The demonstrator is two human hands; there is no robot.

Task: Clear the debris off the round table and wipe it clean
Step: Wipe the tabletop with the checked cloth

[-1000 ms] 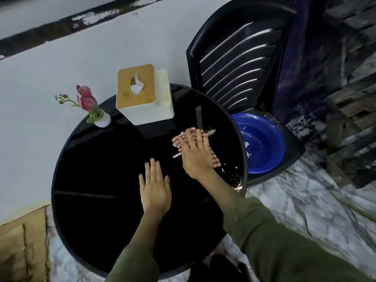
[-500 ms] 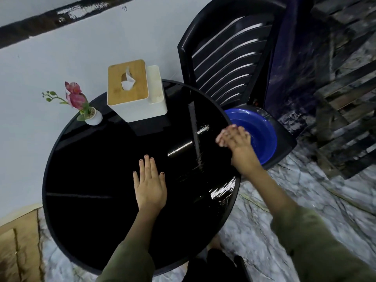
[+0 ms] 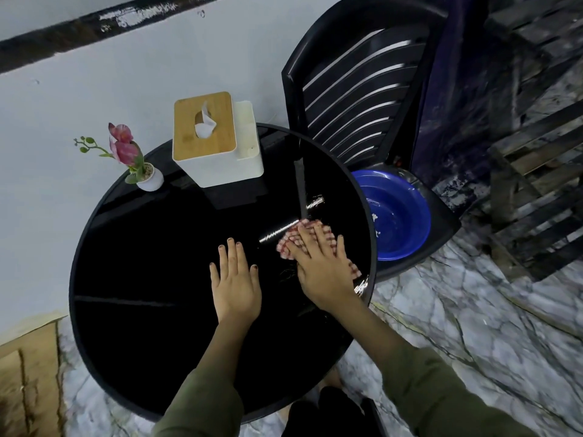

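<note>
The round table point(image 3: 132, 279) has a glossy black top. My right hand point(image 3: 321, 266) lies flat with straight fingers on a red-and-white checked cloth point(image 3: 288, 244), pressing it onto the right part of the tabletop near the rim. Most of the cloth is hidden under the hand. My left hand point(image 3: 235, 279) rests flat on the middle of the table, fingers straight, holding nothing. Wet streaks shine on the glass beside the cloth.
A white tissue box point(image 3: 217, 143) with a wooden lid and a small potted pink flower point(image 3: 135, 159) stand at the table's far side. A blue basin point(image 3: 397, 216) sits on a dark plastic chair point(image 3: 362, 89) to the right. Marble floor lies around.
My right hand went out past the table's right rim toward the blue basin, then came back and now presses the cloth on the tabletop again. The left hand stayed put.
</note>
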